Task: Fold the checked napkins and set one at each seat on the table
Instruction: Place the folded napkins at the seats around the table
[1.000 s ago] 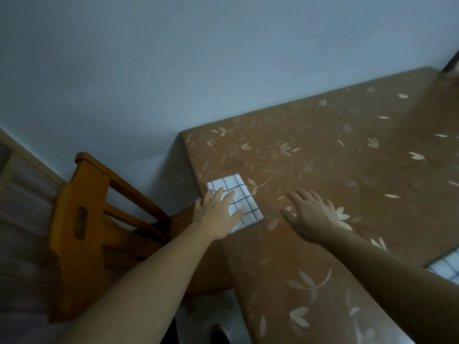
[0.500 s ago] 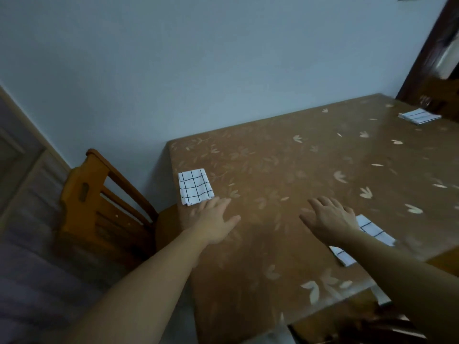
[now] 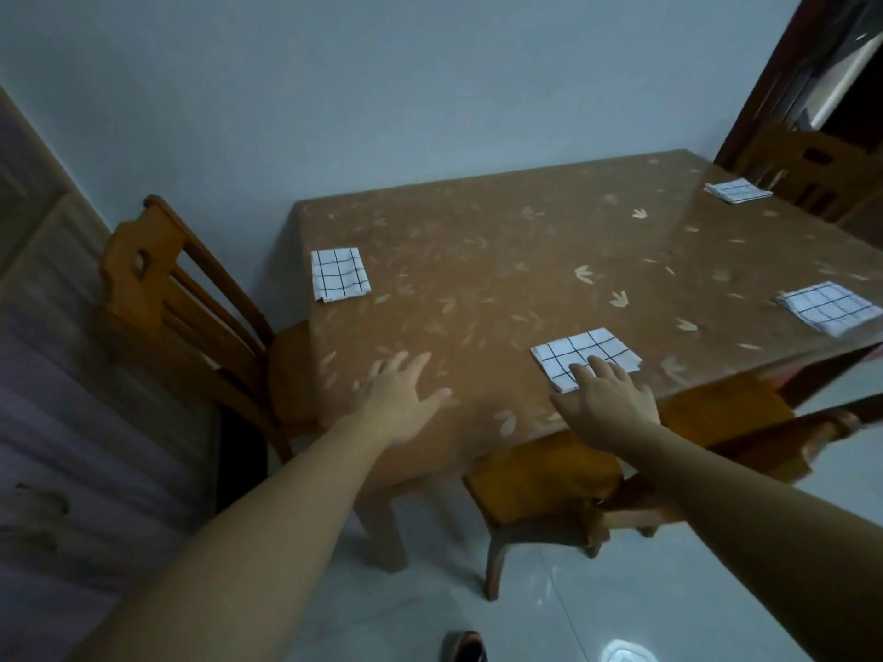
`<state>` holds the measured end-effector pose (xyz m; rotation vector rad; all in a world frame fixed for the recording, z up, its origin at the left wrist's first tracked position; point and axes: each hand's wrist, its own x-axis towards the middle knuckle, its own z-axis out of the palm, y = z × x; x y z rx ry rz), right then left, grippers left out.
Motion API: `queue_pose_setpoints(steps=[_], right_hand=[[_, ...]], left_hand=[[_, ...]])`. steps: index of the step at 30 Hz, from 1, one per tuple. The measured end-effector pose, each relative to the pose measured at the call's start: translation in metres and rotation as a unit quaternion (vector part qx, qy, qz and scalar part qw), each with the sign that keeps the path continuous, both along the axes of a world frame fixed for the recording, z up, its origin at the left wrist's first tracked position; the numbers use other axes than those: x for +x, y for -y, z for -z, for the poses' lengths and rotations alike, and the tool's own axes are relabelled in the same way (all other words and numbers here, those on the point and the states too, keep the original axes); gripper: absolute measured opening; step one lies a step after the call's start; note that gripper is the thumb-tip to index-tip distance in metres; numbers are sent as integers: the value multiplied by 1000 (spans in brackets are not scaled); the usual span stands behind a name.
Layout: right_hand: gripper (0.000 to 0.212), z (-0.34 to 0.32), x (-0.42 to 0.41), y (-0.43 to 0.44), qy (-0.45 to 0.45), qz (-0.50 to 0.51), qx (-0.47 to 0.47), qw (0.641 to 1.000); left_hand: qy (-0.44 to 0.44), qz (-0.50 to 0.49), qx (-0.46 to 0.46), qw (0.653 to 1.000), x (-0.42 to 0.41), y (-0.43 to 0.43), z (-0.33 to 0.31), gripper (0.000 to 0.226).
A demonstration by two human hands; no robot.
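Observation:
Several folded white napkins with black checks lie on the brown leaf-patterned table [image 3: 501,260]. One napkin [image 3: 339,273] is at the left end by the chair. A second napkin [image 3: 580,353] sits at the near edge, and my right hand [image 3: 609,406] hovers over its near corner with fingers spread. A third napkin [image 3: 829,308] lies at the near right, and a fourth napkin [image 3: 737,190] at the far right. My left hand [image 3: 399,398] is open, fingers straight, over bare tabletop near the table's near left corner. Neither hand holds anything.
A wooden chair [image 3: 177,298] stands at the table's left end. Another chair [image 3: 597,465] is tucked under the near side, and a third chair [image 3: 812,174] is at the far right. A wall runs behind the table. A shoe [image 3: 463,647] lies on the tiled floor.
My left hand has left the napkin at the left end and drawn back. The view has pulled away from the table, and the right hand has moved over the near-edge napkin.

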<state>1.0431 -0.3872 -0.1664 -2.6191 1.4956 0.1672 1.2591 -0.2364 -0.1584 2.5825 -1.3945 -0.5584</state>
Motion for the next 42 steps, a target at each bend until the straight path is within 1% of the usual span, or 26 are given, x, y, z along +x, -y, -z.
queue_pose_setpoints(steps=[3,8,12,17,22,29,33,36,38,40,42], right_hand=[[56,-4,-26,0,11,-8,-6,1000],[62,2,-68,38,-1,-24,-3,1000],[65,15,-99,94,2,-41,10,999],[62,32,-134,171,8,-89,42,995],[62,40,-136,217,5,-121,74,990],[54,50,-110,241,-5,-146,87,985],[44,70,-93,252,7,-106,132,986],[39,86,-79,258,50,-55,177,981],[34,94,-71,262,90,-7,208,974],[30,100,-63,264,112,29,228,967],[25,104,-57,265,130,64,240,960]], left_hand=[[-8,-11,7,1000,-32,-8,6,68],[-10,-23,26,999,-73,13,11,68],[-2,-44,42,998,-109,64,20,70],[-3,-78,56,995,-155,135,36,68],[-14,-104,64,992,-177,169,46,69],[-30,-125,74,989,-163,196,65,67],[-58,-129,61,988,-151,213,82,64],[-111,-175,29,978,-148,225,97,64],[-165,-238,0,957,-147,232,108,69],[-219,-303,-21,927,-143,237,118,71],[-246,-339,-35,907,-140,241,125,69]])
